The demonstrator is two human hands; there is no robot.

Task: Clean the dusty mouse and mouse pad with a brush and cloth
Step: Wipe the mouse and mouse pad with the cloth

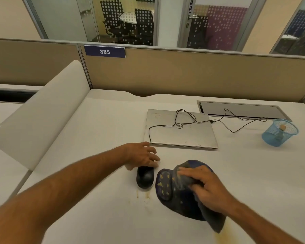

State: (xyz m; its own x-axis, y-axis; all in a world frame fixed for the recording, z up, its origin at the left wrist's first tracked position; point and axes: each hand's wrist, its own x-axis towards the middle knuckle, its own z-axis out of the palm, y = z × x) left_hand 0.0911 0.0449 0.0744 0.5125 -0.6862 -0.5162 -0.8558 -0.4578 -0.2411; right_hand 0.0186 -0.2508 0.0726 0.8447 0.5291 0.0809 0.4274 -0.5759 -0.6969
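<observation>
A black wired mouse [145, 178] lies on the white desk, just left of the mouse pad. My left hand [143, 156] rests on the mouse's far end with its fingers spread and fairly straight. The dark blue mouse pad [174, 199] has a raised wrist rest [163, 184] flecked with yellow marks. My right hand [206, 189] grips a bunched grey cloth [213, 221] and presses it onto the pad; the cloth's tail trails toward the near edge. A pale-handled tool, possibly the brush [281, 131], stands in a blue mesh cup.
A shut silver laptop [181, 132] lies behind the mouse with the mouse cable [183, 120] looped over it. The blue mesh cup [278, 132] stands at the right. A cable hatch [241, 110] sits at the back. Yellowish stains [144, 196] mark the desk. A white divider [42, 117] rises on the left.
</observation>
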